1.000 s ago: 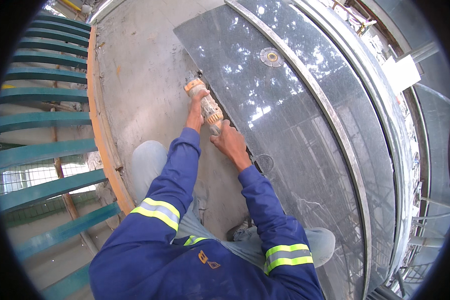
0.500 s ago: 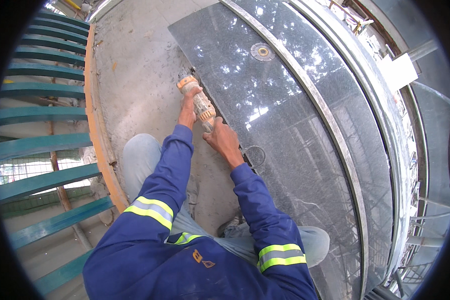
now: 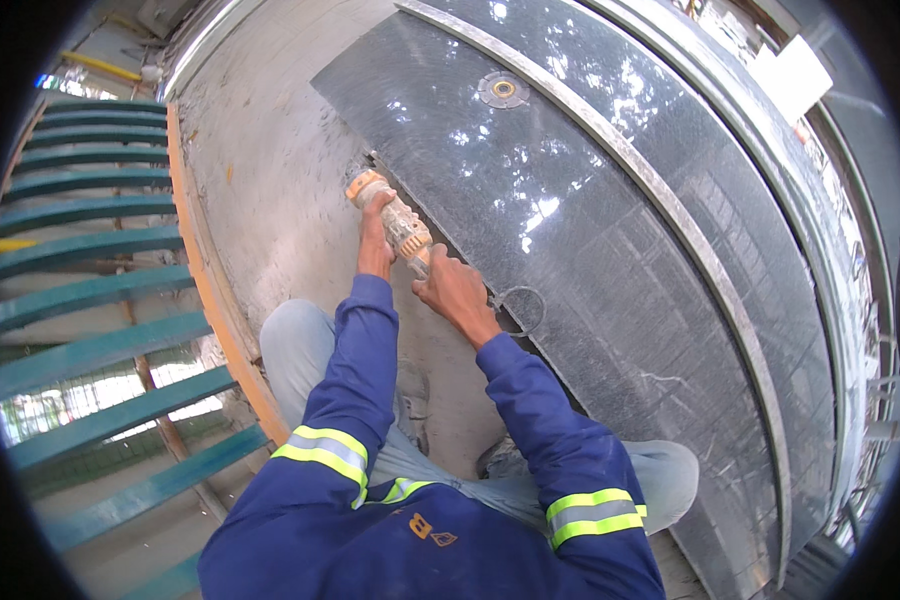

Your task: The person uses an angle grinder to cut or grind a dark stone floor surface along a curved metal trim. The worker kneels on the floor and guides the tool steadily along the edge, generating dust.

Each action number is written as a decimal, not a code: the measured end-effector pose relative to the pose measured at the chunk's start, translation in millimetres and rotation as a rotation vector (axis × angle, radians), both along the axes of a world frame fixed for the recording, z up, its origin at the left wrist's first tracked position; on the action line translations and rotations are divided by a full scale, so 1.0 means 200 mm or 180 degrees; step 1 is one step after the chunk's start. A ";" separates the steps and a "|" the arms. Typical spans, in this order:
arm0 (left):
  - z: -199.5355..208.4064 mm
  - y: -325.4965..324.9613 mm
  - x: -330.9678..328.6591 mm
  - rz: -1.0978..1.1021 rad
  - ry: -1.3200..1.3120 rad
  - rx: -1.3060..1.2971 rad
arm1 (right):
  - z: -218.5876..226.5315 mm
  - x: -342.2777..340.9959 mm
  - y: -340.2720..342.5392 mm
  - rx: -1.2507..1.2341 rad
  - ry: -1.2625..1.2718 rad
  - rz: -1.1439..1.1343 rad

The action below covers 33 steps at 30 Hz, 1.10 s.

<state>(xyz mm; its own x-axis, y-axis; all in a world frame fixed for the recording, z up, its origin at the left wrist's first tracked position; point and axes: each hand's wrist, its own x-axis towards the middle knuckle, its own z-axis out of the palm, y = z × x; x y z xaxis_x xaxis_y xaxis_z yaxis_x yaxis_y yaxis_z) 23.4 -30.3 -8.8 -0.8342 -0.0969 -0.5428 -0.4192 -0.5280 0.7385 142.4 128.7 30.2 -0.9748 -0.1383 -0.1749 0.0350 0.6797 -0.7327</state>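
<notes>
A dusty orange angle grinder point(image 3: 406, 226) is held in both my hands beside the near-left edge of a polished dark stone slab point(image 3: 610, 280). My left hand point(image 3: 375, 238) is closed round its body, close to the head. Lower down, my right hand point(image 3: 456, 290) grips the rear end. The grinder's head lies at the slab's edge, and its working disc cannot be made out. A looped cable point(image 3: 538, 298) rests on the slab just right of my right hand.
A round cutting disc point(image 3: 503, 90) lies flat on the slab. One long narrow strip point(image 3: 660, 190) runs along the slab. To the left stands a railing of teal slats point(image 3: 110, 345) with an orange edge point(image 3: 210, 270). Dusty concrete floor point(image 3: 260, 130) lies between railing and slab.
The whole view has shifted and turned slightly, with the slab now slanting more toward the lower right. Both hands keep their hold on the grinder, still at the slab's edge.
</notes>
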 end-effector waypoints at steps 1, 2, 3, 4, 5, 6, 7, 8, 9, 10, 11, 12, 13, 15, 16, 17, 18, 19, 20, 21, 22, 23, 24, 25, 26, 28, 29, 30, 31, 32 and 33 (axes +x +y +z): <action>0.00 -0.01 0.00 0.0001 0.0018 0.0012 | 0.00 0.00 0.00 -0.0031 -0.0026 0.0009; 0.00 0.00 0.00 0.0015 0.0014 -0.0007 | -0.01 -0.01 0.00 -0.0062 -0.0057 0.0008; 0.00 0.01 0.00 0.0032 0.0011 -0.0026 | -0.01 -0.02 0.00 -0.0093 -0.0088 0.0010; 0.00 0.01 0.00 0.0052 0.0008 -0.0045 | -0.02 -0.02 0.00 -0.0114 -0.0125 -0.0010; 0.00 0.01 -0.01 0.0059 -0.0016 -0.0071 | -0.02 -0.03 0.00 -0.0137 -0.0137 -0.0006; 0.00 0.01 -0.02 0.0070 -0.0041 -0.0095 | -0.03 -0.03 0.00 -0.0157 -0.0150 0.0002; 0.00 0.00 -0.02 0.0085 -0.0067 -0.0115 | -0.03 -0.04 -0.01 -0.0183 -0.0096 -0.0004; 0.00 0.00 -0.03 0.0078 -0.0025 -0.0144 | -0.04 -0.04 -0.01 -0.0203 -0.0048 -0.0011; 0.00 0.00 -0.04 0.0074 0.0016 -0.0169 | -0.05 -0.05 -0.02 -0.0219 -0.0001 -0.0016; 0.00 -0.01 -0.05 0.0073 0.0056 -0.0191 | -0.06 -0.06 -0.02 -0.0252 0.0028 -0.0027; 0.00 -0.01 -0.06 0.0077 0.0039 -0.0180 | -0.07 -0.07 -0.03 -0.0280 0.0060 -0.0029; 0.00 -0.02 -0.07 0.0084 0.0022 -0.0167 | -0.07 -0.08 -0.03 -0.0305 0.0091 -0.0029; 0.00 -0.03 -0.07 0.0093 0.0005 -0.0152 | -0.07 -0.09 -0.04 -0.0304 0.0061 -0.0012; 0.01 -0.02 -0.07 0.0100 0.0037 -0.0129 | -0.08 -0.10 -0.03 -0.0269 -0.0006 0.0032; 0.01 -0.01 -0.07 0.0104 0.0054 -0.0117 | -0.08 -0.10 -0.03 -0.0270 0.0013 0.0027; 0.01 -0.01 -0.07 0.0112 0.0053 -0.0111 | -0.08 -0.10 -0.03 -0.0276 0.0025 0.0028; 0.01 -0.02 -0.07 0.0121 0.0052 -0.0105 | -0.08 -0.10 -0.04 -0.0282 0.0036 0.0030; 0.01 -0.02 -0.07 0.0130 0.0051 -0.0099 | -0.08 -0.10 -0.04 -0.0264 0.0020 0.0011; 0.01 -0.01 -0.06 0.0130 0.0045 -0.0110 | -0.08 -0.09 -0.03 -0.0244 -0.0004 0.0000; 0.01 -0.01 -0.06 0.0131 0.0040 -0.0121 | -0.08 -0.08 -0.03 -0.0224 -0.0029 -0.0011; 0.01 0.00 -0.05 0.0132 0.0033 -0.0131 | -0.08 -0.06 -0.03 -0.0230 -0.0038 -0.0027; 0.01 0.00 -0.05 0.0126 0.0013 -0.0122 | -0.07 -0.06 -0.03 -0.0233 -0.0032 -0.0039; 0.00 0.00 -0.04 0.0119 -0.0008 -0.0112 | -0.05 -0.05 -0.03 -0.0235 -0.0026 -0.0051; 0.00 -0.01 -0.03 0.0114 -0.0029 -0.0103 | -0.04 -0.05 -0.03 -0.0208 -0.0053 -0.0022; 0.00 -0.01 -0.03 0.0103 -0.0023 -0.0099 | -0.02 -0.04 -0.01 -0.0170 -0.0077 0.0000; 0.00 0.00 -0.02 0.0082 -0.0014 -0.0095 | -0.01 -0.04 0.00 -0.0148 -0.0117 0.0021; 0.00 0.00 -0.02 0.0074 -0.0001 -0.0082 | -0.01 -0.03 0.00 -0.0176 -0.0123 0.0016; 0.00 -0.01 -0.03 0.0067 0.0011 -0.0069 | -0.01 -0.03 0.00 -0.0204 -0.0130 0.0010; 0.00 -0.01 -0.03 0.0059 0.0023 -0.0057 | -0.01 -0.03 0.00 -0.0212 -0.0123 0.0026; 0.00 -0.01 -0.02 0.0049 0.0011 -0.0037 | -0.02 -0.03 0.00 -0.0207 -0.0116 0.0036; 0.00 -0.01 -0.02 0.0040 -0.0001 -0.0017 | -0.02 -0.03 0.00 -0.0203 -0.0109 0.0046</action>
